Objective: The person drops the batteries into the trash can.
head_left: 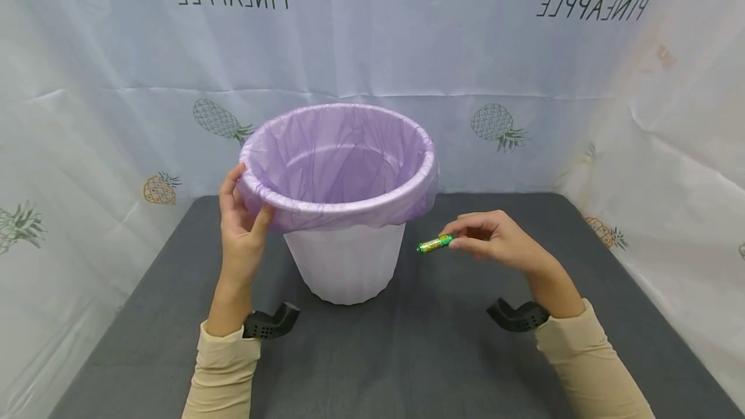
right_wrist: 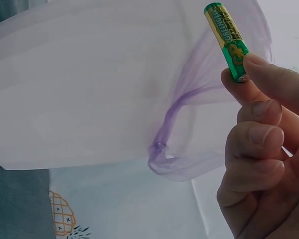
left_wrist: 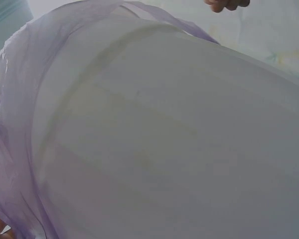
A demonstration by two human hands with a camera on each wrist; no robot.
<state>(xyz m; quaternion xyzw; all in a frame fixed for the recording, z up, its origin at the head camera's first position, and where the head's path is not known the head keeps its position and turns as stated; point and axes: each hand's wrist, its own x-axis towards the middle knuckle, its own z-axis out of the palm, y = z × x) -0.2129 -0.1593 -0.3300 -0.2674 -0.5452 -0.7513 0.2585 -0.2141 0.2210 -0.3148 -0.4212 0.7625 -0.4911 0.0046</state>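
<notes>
A white trash bin [head_left: 349, 264] stands upright on the dark table, lined with a translucent purple trash bag [head_left: 343, 147] folded out over its rim. My left hand [head_left: 240, 222] grips the bin's bagged rim at its left side, the thumb at the front. Only bits of that hand show at the left wrist view's edge. Right of the bin, my right hand [head_left: 495, 238] pinches a small green and gold battery [head_left: 434, 244] by one end, between thumb and index finger. In the right wrist view the battery [right_wrist: 227, 42] points away from the hand, with the bin behind it.
The dark table [head_left: 442, 354] reaches back to a pale curtain [head_left: 378, 31] printed with pineapples, which also hangs at both sides. Black wrist mounts [head_left: 270, 322] are worn on both forearms. The bag's loose edge [right_wrist: 162, 149] hangs below the rim.
</notes>
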